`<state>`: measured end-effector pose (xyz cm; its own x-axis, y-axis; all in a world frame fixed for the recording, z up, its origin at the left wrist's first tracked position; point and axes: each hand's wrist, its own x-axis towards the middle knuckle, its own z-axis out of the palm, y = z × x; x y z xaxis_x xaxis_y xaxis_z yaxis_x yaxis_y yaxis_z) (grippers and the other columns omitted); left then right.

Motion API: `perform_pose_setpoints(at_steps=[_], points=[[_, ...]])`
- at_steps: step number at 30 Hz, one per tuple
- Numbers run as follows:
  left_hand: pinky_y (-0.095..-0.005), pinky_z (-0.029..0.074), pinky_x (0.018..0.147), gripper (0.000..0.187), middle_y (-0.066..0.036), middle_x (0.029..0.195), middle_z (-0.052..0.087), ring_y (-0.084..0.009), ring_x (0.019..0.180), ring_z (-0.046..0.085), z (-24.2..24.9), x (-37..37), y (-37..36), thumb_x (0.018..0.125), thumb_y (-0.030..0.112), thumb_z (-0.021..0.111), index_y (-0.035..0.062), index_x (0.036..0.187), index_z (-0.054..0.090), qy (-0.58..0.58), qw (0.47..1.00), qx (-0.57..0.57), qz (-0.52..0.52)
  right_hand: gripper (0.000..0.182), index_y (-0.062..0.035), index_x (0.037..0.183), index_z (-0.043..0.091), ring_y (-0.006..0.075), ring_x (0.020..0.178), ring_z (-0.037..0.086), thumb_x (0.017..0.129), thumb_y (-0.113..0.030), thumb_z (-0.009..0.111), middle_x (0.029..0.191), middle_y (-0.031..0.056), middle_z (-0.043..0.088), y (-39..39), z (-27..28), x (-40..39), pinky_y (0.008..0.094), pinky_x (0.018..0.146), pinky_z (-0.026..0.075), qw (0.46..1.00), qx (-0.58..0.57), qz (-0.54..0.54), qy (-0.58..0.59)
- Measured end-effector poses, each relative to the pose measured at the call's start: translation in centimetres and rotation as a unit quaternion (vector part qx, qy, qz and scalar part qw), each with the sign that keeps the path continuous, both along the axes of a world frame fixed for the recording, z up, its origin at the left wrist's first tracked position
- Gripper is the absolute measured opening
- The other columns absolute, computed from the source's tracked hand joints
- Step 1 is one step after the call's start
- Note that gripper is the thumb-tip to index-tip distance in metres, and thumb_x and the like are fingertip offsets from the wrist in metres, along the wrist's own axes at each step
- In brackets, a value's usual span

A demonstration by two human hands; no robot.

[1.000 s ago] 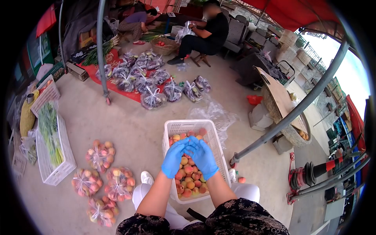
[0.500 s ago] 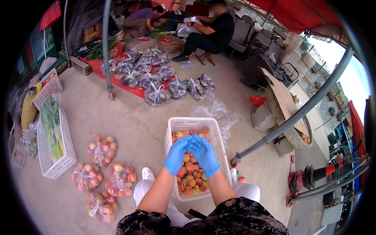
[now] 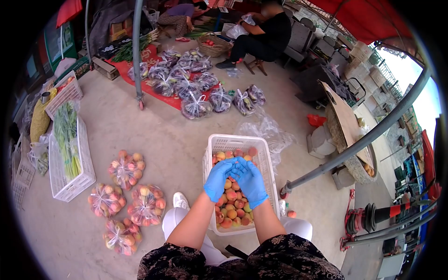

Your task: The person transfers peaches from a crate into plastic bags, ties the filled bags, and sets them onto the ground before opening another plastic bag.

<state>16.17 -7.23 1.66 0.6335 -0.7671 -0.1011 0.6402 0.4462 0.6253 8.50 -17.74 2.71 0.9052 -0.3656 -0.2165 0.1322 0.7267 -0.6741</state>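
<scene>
My left hand (image 3: 220, 178) and my right hand (image 3: 250, 182), both in blue gloves, meet above a white plastic crate (image 3: 239, 139). Their fingers are stretched out and slightly curved, overlapping at the tips. Nothing shows in either hand, though the space beneath the fingers is hidden. Yellow-red peaches (image 3: 232, 213) fill the crate's bottom below, partly covered by my hands and wrists. The crate stands on the ground between my feet.
Several bags of peaches (image 3: 147, 205) sit on the ground to the left, near a white crate of leafy greens (image 3: 88, 179). Bagged eggplants (image 3: 196, 106) lie ahead. A slanting metal pole (image 3: 345, 154) stands right. Two people work at the back.
The view has shifted slightly, so the surroundings appear farther right. My hands stay together over the crate, with the fingers a little differently overlapped.
</scene>
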Motion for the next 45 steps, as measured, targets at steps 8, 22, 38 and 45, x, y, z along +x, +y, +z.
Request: perform_pose_setpoints(at_steps=[8, 22, 38, 45], points=[[-0.0244, 0.044, 0.067, 0.025, -0.005, 0.087, 0.061, -0.0114, 0.073, 0.056, -0.5, 0.1, -0.1, 0.087, 0.013, 0.046, 0.0003, 0.104, 0.06, 0.011, 1.0, 0.014, 0.003, 0.033, -0.0024, 0.111, 0.055, 0.0177, 0.088, 0.056, 0.091, -0.027, 0.045, 0.098, 0.0081, 0.06, -0.3, -0.9, 0.1, 0.0305, 0.079, 0.044, 1.0, 0.011, 0.011, -0.01], [-0.0228, 0.046, 0.071, 0.024, -0.004, 0.09, 0.062, -0.0101, 0.079, 0.057, -1.9, 0.4, -0.6, 0.087, 0.014, 0.047, 0.0008, 0.103, 0.06, 0.005, 0.999, 0.035, 0.003, 0.031, -0.0028, 0.11, 0.055, 0.0187, 0.088, 0.057, 0.089, -0.026, 0.047, 0.097, 0.0076, 0.06, -0.5, -1.9, 0.1, 0.0313, 0.079, 0.046, 0.999, 0.03, 0.01, -0.008], [-0.025, 0.045, 0.079, 0.028, -0.006, 0.097, 0.062, -0.0131, 0.086, 0.058, -1.8, 0.4, -0.7, 0.087, 0.015, 0.047, -0.0004, 0.107, 0.059, -0.002, 0.999, 0.051, 0.004, 0.034, -0.0003, 0.11, 0.054, 0.0224, 0.092, 0.056, 0.089, -0.026, 0.047, 0.101, 0.0111, 0.059, -0.6, -2.4, 0.2, 0.035, 0.084, 0.045, 0.999, 0.032, 0.009, -0.006], [-0.0263, 0.045, 0.078, 0.027, -0.008, 0.095, 0.062, -0.0143, 0.084, 0.057, -2.1, 0.4, -0.7, 0.087, 0.014, 0.045, 0.0, 0.106, 0.058, 0.002, 0.998, 0.066, 0.001, 0.029, -0.0016, 0.109, 0.054, 0.0184, 0.086, 0.056, 0.089, -0.023, 0.047, 0.093, 0.0078, 0.059, -0.2, -1.5, 0.2, 0.0308, 0.079, 0.045, 1.0, 0.026, 0.005, 0.0]])
